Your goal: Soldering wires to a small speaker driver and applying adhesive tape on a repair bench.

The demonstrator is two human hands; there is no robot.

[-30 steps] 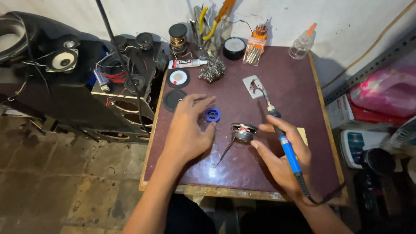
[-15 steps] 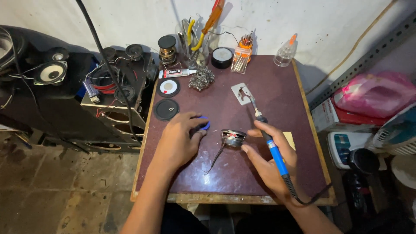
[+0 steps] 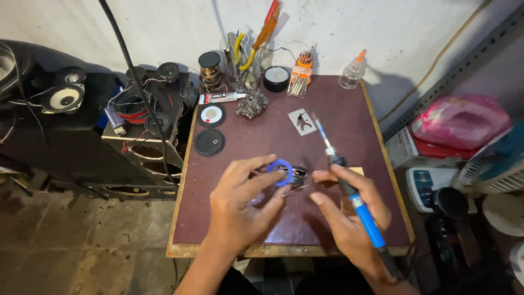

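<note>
The small round speaker part [image 3: 292,176] sits above the middle of the dark red table [image 3: 256,136], pinched at the fingertips of the left hand [image 3: 240,205], with a blue ring [image 3: 280,165] at its top. The right hand [image 3: 349,213] is closed around a blue-handled soldering iron [image 3: 349,191], tip pointing up and away. This looks like lining up a joint for soldering; bringing the tip down to the part would call for a steady left grip.
</note>
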